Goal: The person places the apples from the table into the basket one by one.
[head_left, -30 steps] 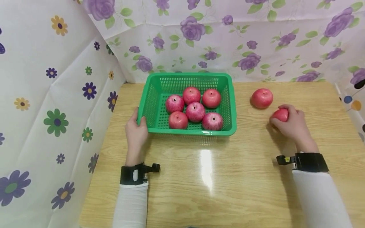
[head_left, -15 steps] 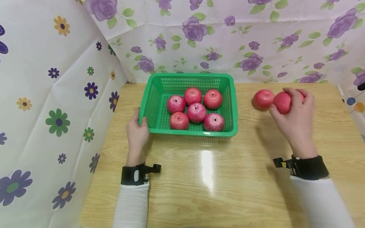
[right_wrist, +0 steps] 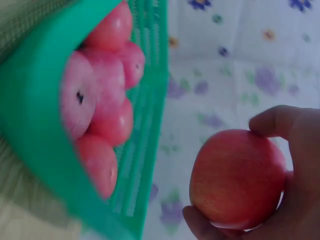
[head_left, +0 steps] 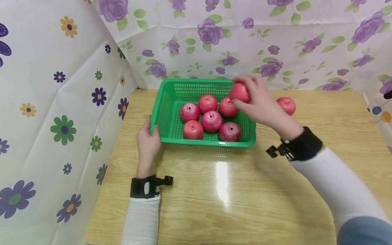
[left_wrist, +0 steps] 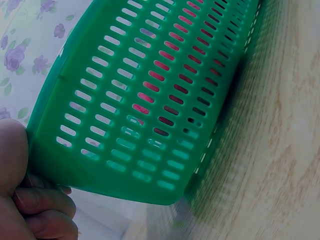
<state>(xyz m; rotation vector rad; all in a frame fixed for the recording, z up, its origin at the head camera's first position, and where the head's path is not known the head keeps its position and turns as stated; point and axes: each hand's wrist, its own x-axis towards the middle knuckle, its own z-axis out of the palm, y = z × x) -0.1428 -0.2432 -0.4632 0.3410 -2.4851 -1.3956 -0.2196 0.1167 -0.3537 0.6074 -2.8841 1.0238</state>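
A green plastic basket (head_left: 208,143) stands on the table with several red apples (head_left: 212,121) inside it. My left hand (head_left: 147,144) grips the basket's left rim near the front corner; in the left wrist view its curled fingers (left_wrist: 47,202) show at the rim. Over the basket's back right corner, my right hand (head_left: 260,102) holds an apple (head_left: 239,92) between thumb and fingers. In the right wrist view this held apple (right_wrist: 237,177) is apart from the basket's edge. Another apple (head_left: 287,104) lies on the table right of the basket, partly hidden by the right hand.
The wooden table (head_left: 196,190) carries the basket and a bright light reflection in front of it. A purple-flowered sheet (head_left: 211,44) hangs close behind the basket. Another sheet with coloured flowers (head_left: 64,102) lines the left side.
My right hand has lifted the apple off the table and carried it left, over the basket's back right corner. My left hand keeps its grip on the rim.
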